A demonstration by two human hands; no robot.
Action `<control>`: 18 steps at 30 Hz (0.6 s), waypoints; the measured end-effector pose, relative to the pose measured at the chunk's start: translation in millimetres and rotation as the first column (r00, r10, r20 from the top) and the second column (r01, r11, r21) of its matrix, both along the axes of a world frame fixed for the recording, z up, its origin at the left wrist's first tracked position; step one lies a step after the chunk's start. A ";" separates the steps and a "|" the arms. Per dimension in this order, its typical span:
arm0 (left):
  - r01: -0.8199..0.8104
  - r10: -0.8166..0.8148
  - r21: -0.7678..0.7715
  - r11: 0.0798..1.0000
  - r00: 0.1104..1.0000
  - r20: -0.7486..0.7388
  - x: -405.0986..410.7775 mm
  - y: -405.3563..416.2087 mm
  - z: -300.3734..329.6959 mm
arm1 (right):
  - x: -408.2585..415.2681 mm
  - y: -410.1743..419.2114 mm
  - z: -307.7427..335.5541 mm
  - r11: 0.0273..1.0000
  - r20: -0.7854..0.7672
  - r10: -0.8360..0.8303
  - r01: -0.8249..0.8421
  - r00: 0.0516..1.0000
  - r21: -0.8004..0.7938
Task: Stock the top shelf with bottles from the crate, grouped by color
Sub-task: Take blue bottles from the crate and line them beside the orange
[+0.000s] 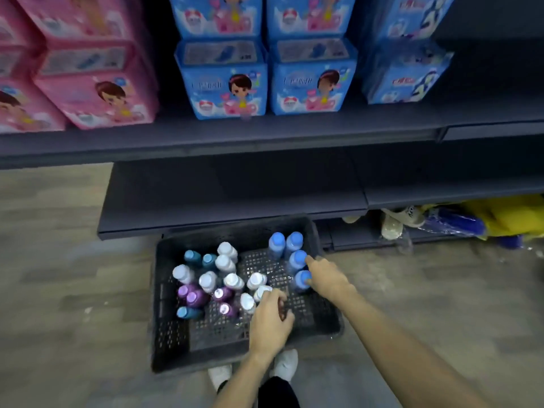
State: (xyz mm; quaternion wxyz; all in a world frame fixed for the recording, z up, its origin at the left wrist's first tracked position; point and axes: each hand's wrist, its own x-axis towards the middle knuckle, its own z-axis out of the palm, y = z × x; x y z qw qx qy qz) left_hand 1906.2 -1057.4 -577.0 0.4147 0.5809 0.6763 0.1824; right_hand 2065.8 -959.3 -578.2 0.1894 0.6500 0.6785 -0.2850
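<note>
The right hand (325, 278) reaches with fingers apart, touching two of four blue-capped bottles (297, 259). The left hand (270, 319) is curled around a dark bottle (282, 309). All stand in the black crate (164, 343) on the floor, beside four purple bottles (195, 297).

You're looking into a black crate (164, 328) with a lattice-patterned floor. In it your bottles fall into colour sets: four with light blue caps (294, 241), a white-capped cluster (225, 263), two teal ones (192, 257), purple ones with shiny caps (195, 297), and one blue-capped bottle (185, 313) lying alone. Above you, pink packs (97, 92) and blue packs (223, 83) carry a cartoon girl print on dark grey shelves (235, 134). Your shoes (284, 365) are white; the floor (59, 290) shows grey-beige wood grain. Yellow and blue items (485, 219) sit at lower right.
</note>
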 end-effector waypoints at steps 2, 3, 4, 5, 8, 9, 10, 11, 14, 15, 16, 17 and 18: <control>0.032 -0.033 -0.040 0.999 0.999 -0.021 -0.3 -7.4 -22.2 | -0.8 -10.3 -34.1 0.999 0.058 0.033 -0.032 0.998 -0.022; 0.040 -0.041 -0.052 0.998 0.999 -0.029 -0.3 -8.3 -32.6 | -1.2 -12.3 -49.9 0.999 0.079 0.044 -0.043 0.996 -0.019; 0.037 -0.039 -0.062 0.997 0.999 -0.034 -0.1 -8.4 -42.9 | -2.4 -12.5 -63.3 0.998 0.096 0.056 -0.054 0.994 -0.021; 0.028 -0.031 -0.073 0.997 0.999 -0.034 0.3 -7.6 -52.0 | -3.4 -11.4 -74.9 0.997 0.111 0.073 -0.071 0.991 -0.021; 0.007 -0.010 -0.097 0.995 0.999 -0.032 2.3 -5.4 -76.8 | -6.0 -7.2 -108.2 0.993 0.164 0.120 -0.115 0.979 -0.038; -0.002 -0.001 -0.106 0.994 1.000 -0.027 3.3 -5.3 -83.7 | -7.3 -6.1 -117.5 0.992 0.178 0.125 -0.121 0.976 -0.037; -0.010 0.007 -0.109 0.994 1.000 -0.022 4.5 -5.6 -90.7 | -8.9 -5.3 -125.4 0.992 0.195 0.127 -0.124 0.973 -0.029; -0.015 0.014 -0.113 0.994 1.000 -0.018 5.8 -6.4 -96.9 | -10.5 -4.9 -132.8 0.991 0.210 0.131 -0.131 0.969 -0.016; -0.023 0.021 -0.145 0.989 1.000 -0.020 9.9 -12.4 -108.0 | -12.0 -5.5 -145.9 0.987 0.245 0.150 -0.159 0.958 0.019; -0.027 0.024 -0.152 0.988 1.000 -0.018 10.6 -14.8 -110.1 | -11.2 -5.7 -147.3 0.986 0.242 0.153 -0.164 0.958 0.026; -0.029 0.027 -0.158 0.987 1.000 -0.015 10.8 -16.8 -110.8 | -10.4 -5.9 -146.8 0.985 0.230 0.158 -0.169 0.960 0.029; -0.031 0.030 -0.165 0.986 0.999 -0.012 10.1 -17.9 -110.3 | -9.5 -6.0 -144.6 0.984 0.213 0.163 -0.174 0.963 0.032; -0.033 0.032 -0.170 0.985 0.999 -0.010 8.7 -17.1 -108.7 | -9.2 -4.6 -139.6 0.984 0.196 0.164 -0.174 0.967 0.037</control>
